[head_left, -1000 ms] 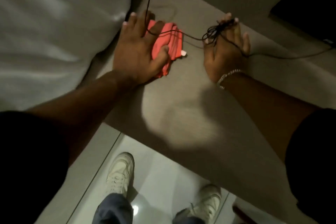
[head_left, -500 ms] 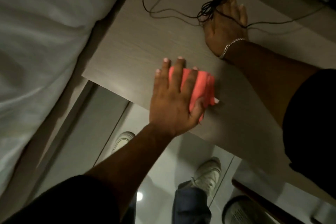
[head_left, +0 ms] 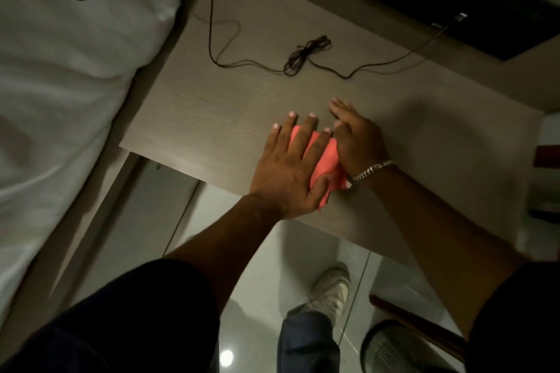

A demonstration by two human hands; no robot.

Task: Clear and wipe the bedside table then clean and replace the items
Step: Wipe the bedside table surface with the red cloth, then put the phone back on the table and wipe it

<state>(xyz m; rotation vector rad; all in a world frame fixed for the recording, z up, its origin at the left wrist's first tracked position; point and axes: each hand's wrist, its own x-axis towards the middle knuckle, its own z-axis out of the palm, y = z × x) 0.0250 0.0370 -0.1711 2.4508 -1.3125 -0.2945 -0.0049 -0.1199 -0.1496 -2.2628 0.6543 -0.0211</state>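
Wiping the desk (head_left: 212,106) with a red cloth (head_left: 328,157).
My left hand (head_left: 288,172) is pressing it flat, grip wide; my right hand (head_left: 357,142) is lying open, touching it; the black cable (head_left: 306,53) is awaiting cleaning.

Dark short sleeves (head_left: 145,309), silver chain bracelet (head_left: 372,169), blue jeans (head_left: 306,342), pale sneaker (head_left: 331,289).

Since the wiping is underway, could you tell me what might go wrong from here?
1. The black cable lies loose on the table; a forward stroke of the red cloth could snag its bundle and drag it.
2. The left hand presses the cloth near the front edge, so it might slip off.
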